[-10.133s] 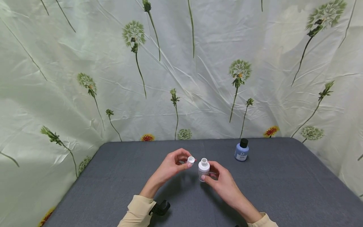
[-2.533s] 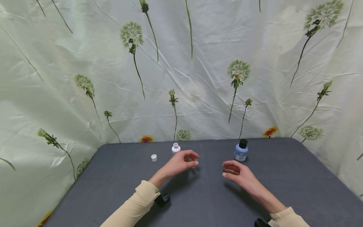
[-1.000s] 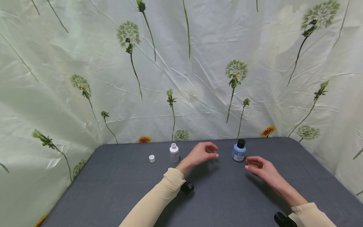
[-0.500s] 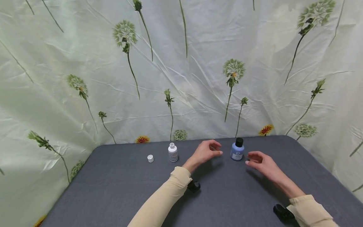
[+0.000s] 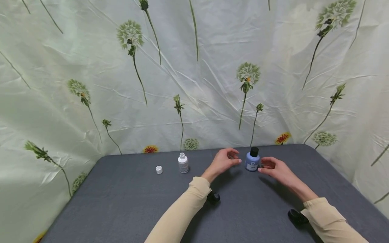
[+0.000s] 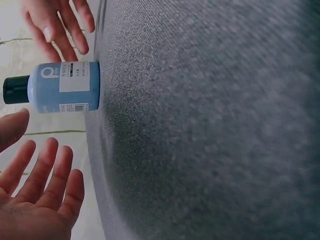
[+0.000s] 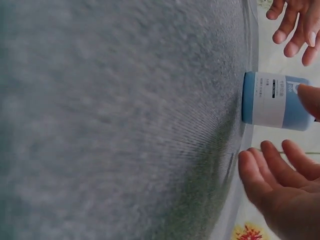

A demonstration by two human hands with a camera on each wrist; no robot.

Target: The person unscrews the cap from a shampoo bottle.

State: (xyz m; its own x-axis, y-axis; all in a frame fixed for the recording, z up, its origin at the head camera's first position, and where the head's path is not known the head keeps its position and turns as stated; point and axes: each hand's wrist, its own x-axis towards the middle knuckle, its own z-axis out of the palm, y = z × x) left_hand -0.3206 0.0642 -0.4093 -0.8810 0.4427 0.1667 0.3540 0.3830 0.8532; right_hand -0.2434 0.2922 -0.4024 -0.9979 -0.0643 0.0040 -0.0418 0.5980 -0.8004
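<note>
Both hands are closing in, fingers spread and holding nothing, on the blue bottle (image 5: 252,162) standing upright near the table's far edge: the right hand (image 5: 275,168) should be clasping the body low while the left hand (image 5: 223,161) takes the black cap (image 5: 254,151).

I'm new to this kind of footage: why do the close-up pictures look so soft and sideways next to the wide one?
Head view: evenly lit and sharp, with soft shadows under both arms on the grey table. Left wrist view: turned sideways, the blue bottle in focus, the near cloth blurred. Right wrist view: also sideways, dim and hazy on the left, the right hand soft-edged.
</note>
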